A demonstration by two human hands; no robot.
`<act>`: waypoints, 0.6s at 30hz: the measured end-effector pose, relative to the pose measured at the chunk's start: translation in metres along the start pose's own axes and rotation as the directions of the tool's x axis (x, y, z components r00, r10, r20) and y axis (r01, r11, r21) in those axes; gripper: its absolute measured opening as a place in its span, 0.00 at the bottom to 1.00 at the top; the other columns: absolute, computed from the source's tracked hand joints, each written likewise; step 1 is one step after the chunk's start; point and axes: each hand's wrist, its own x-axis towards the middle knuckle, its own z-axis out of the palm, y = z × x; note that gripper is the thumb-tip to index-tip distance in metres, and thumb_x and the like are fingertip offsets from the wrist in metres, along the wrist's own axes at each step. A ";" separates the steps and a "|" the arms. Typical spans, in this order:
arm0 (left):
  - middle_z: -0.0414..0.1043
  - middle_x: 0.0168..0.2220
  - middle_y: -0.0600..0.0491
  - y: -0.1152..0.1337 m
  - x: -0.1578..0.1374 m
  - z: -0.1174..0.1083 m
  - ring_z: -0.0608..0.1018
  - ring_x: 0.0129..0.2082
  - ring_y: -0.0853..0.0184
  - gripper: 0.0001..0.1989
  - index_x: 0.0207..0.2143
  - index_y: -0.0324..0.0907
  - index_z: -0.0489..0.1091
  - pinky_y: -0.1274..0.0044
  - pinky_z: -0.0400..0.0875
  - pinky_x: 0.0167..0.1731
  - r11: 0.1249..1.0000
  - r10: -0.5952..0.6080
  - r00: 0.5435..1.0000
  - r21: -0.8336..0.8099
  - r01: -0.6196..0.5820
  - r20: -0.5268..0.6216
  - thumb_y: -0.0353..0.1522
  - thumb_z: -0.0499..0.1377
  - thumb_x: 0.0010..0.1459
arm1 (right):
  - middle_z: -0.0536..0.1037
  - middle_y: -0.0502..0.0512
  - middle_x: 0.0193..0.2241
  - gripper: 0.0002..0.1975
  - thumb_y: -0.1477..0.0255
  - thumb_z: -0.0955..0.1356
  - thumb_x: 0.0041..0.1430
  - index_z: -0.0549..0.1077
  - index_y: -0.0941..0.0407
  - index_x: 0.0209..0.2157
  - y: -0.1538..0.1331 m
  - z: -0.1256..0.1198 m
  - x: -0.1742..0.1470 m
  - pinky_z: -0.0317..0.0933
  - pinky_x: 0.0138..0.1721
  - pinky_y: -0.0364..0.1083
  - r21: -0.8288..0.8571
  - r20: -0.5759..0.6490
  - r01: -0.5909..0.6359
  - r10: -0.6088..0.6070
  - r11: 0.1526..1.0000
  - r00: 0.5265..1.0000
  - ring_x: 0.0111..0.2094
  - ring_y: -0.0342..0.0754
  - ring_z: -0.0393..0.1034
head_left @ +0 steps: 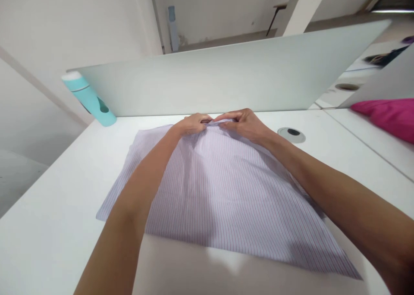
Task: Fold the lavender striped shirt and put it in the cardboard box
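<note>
A striped cloth [223, 187] in pale purple, with thin dark and reddish lines, lies spread over the white table [58, 226]. At its far edge my left hand [193, 125] pinches the fabric between thumb and fingers. Just to the right, my right hand [244, 123] grips the same edge, its index finger reaching toward the left hand. The fabric is gathered and slightly raised between the two hands, with folds running toward me. My forearms cover parts of its left and right sides. Whether it is a garment I cannot tell.
A turquoise bottle [92, 100] with a white top stands at the table's back left corner. A pale divider panel [226, 77] runs along the back edge. A round cable grommet [291, 134] sits right of my right hand. Bright pink fabric [388, 116] lies at the far right.
</note>
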 end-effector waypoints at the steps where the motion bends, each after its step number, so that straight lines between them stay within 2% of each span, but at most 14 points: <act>1: 0.77 0.44 0.52 0.000 -0.001 -0.001 0.76 0.43 0.63 0.18 0.42 0.44 0.75 0.72 0.68 0.44 1.000 0.010 1.000 -0.010 -0.010 0.000 0.28 0.52 0.50 | 0.64 0.46 0.19 0.14 0.70 0.71 0.52 0.85 0.58 0.40 -0.001 0.000 -0.001 0.46 0.22 0.42 -0.003 0.003 0.010 -0.010 1.000 1.000 0.21 0.38 0.50; 4: 0.71 0.32 0.54 0.002 -0.003 -0.004 0.72 0.34 0.64 0.09 0.32 0.43 0.70 0.72 0.66 0.38 0.999 -0.025 0.999 0.031 0.026 -0.024 0.28 0.54 0.48 | 0.61 0.45 0.17 0.14 0.70 0.71 0.52 0.85 0.58 0.38 -0.001 -0.002 -0.002 0.45 0.22 0.42 -0.014 -0.029 0.016 -0.016 1.000 0.999 0.21 0.38 0.49; 6: 0.68 0.29 0.54 0.003 -0.006 -0.008 0.71 0.32 0.65 0.05 0.28 0.43 0.68 0.72 0.66 0.39 0.995 -0.070 0.996 0.070 0.074 -0.057 0.28 0.55 0.47 | 0.64 0.46 0.19 0.13 0.69 0.71 0.51 0.85 0.58 0.37 0.001 -0.004 -0.003 0.46 0.23 0.42 -0.021 -0.069 0.028 -0.029 0.999 0.997 0.21 0.39 0.51; 10: 0.74 0.33 0.53 0.002 -0.011 -0.018 0.74 0.39 0.61 0.08 0.32 0.43 0.73 0.66 0.66 0.51 0.978 -0.120 0.981 0.151 0.143 -0.151 0.29 0.56 0.48 | 0.75 0.51 0.27 0.12 0.70 0.71 0.51 0.84 0.58 0.37 0.007 -0.006 -0.001 0.57 0.28 0.44 -0.041 -0.128 0.040 -0.045 0.998 0.991 0.27 0.42 0.61; 12: 0.77 0.37 0.51 -0.002 -0.011 -0.019 0.76 0.43 0.59 0.08 0.34 0.43 0.75 0.63 0.64 0.57 0.962 -0.137 0.973 0.208 0.175 -0.187 0.31 0.57 0.51 | 0.78 0.53 0.31 0.13 0.71 0.70 0.52 0.83 0.58 0.38 0.011 -0.005 0.002 0.62 0.33 0.45 -0.092 -0.149 0.006 -0.020 0.996 0.989 0.30 0.45 0.67; 15: 0.79 0.39 0.49 -0.010 -0.009 -0.018 0.77 0.47 0.58 0.09 0.35 0.42 0.77 0.61 0.61 0.61 0.938 -0.182 0.961 0.256 0.233 -0.205 0.32 0.58 0.53 | 0.80 0.55 0.36 0.16 0.72 0.70 0.54 0.83 0.57 0.44 0.018 -0.002 0.008 0.67 0.41 0.48 -0.275 -0.181 -0.103 0.054 0.956 0.982 0.36 0.50 0.72; 18: 0.79 0.42 0.48 -0.018 -0.006 -0.014 0.75 0.51 0.56 0.08 0.35 0.44 0.77 0.59 0.62 0.60 0.926 -0.207 0.955 0.272 0.262 -0.215 0.31 0.59 0.54 | 0.82 0.58 0.39 0.19 0.72 0.69 0.57 0.82 0.54 0.49 0.024 0.003 0.012 0.68 0.48 0.52 -0.494 -0.224 -0.200 0.099 0.846 0.970 0.43 0.57 0.75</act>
